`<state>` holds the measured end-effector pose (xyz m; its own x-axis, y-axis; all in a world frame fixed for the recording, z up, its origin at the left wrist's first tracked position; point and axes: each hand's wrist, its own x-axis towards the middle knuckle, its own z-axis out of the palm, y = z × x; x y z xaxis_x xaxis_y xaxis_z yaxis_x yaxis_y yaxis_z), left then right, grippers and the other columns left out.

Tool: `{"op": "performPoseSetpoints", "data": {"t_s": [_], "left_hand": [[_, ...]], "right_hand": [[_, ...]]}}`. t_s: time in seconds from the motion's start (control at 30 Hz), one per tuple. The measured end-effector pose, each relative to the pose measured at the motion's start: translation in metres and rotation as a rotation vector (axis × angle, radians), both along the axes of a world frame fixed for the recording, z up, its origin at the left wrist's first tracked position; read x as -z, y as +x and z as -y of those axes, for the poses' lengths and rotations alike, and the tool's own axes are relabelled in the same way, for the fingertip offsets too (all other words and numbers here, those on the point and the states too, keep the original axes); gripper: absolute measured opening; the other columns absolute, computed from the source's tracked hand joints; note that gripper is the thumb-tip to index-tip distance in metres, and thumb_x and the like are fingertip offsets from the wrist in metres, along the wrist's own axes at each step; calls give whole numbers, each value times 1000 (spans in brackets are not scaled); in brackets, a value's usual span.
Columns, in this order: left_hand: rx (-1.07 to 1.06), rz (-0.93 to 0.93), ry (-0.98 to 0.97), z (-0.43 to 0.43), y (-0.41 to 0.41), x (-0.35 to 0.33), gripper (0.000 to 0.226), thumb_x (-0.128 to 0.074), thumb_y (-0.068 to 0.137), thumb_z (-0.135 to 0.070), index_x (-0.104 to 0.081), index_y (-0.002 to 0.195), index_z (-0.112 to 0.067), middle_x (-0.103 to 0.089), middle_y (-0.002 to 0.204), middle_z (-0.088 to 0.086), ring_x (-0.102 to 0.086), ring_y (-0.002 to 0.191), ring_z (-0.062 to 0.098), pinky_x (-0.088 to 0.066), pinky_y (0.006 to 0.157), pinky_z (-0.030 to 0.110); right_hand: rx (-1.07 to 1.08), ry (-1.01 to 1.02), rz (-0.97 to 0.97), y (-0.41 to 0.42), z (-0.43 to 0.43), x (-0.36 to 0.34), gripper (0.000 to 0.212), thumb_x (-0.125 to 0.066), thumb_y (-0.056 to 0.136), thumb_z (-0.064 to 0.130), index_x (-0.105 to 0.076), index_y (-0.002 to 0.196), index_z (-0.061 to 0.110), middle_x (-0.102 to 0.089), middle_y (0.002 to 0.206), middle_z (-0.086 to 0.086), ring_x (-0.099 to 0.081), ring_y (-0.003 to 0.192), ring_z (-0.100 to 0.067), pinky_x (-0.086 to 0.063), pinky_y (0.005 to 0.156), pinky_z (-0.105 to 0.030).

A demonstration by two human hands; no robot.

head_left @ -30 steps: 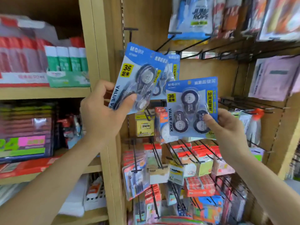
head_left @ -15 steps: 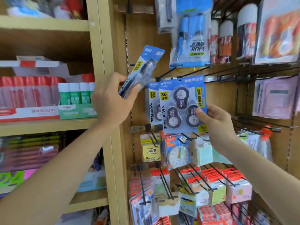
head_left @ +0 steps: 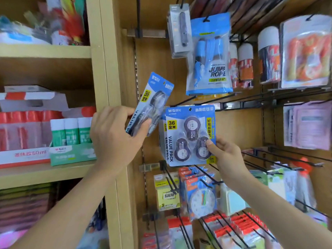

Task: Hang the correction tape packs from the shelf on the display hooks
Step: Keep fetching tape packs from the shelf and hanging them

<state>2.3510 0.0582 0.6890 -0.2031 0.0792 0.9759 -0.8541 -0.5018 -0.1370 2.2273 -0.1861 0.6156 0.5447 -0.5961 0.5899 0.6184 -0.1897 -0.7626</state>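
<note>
In a stationery shop, the right hand (head_left: 226, 155) pinches the lower corner of a blue correction tape pack (head_left: 188, 135), held flat in front of at least one matching hung pack (head_left: 162, 141). Whether it already hangs is unclear. The left hand (head_left: 115, 139) grips a second pack (head_left: 152, 103), tilted, still to be hung. A second ago the right pack sat lower and off to one side, and the left one faced forward.

Right pack (head_left: 190, 135) closer to hung pack (head_left: 162, 141)
</note>
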Motion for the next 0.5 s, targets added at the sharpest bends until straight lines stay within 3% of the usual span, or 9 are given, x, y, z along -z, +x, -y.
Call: {"op": "performPoseSetpoints", "data": {"t_s": [0.2, 0.37, 0.5], "left_hand": [[-10, 4, 4, -1, -2, 0, 33, -78, 86, -40, -67, 87, -9, -66, 76, 4, -57, 73, 25, -34, 68, 33], [-9, 5, 6, -1, -2, 1, 32, -79, 85, -40, -68, 86, -10, -66, 75, 2, -58, 73, 26, -38, 67, 36], [-14, 22, 2, -1, -4, 1, 30, -79, 85, -38, -68, 85, -10, -66, 74, 1, -57, 72, 26, -34, 67, 34]], "right_hand": [[-56, 61, 60, 2, 4, -2, 24, -62, 94, 11, -66, 115, 1, -75, 107, -15, -72, 94, -25, -58, 78, -35], [-44, 97, -12, 11, 7, 3, 22, -66, 92, 14, -70, 112, 6, -75, 108, -14, -70, 105, -37, -55, 92, -51], [-24, 88, -48, 15, 9, 0, 19, -66, 93, 14, -70, 110, 6, -76, 104, -13, -71, 100, -35, -57, 89, -49]]}}
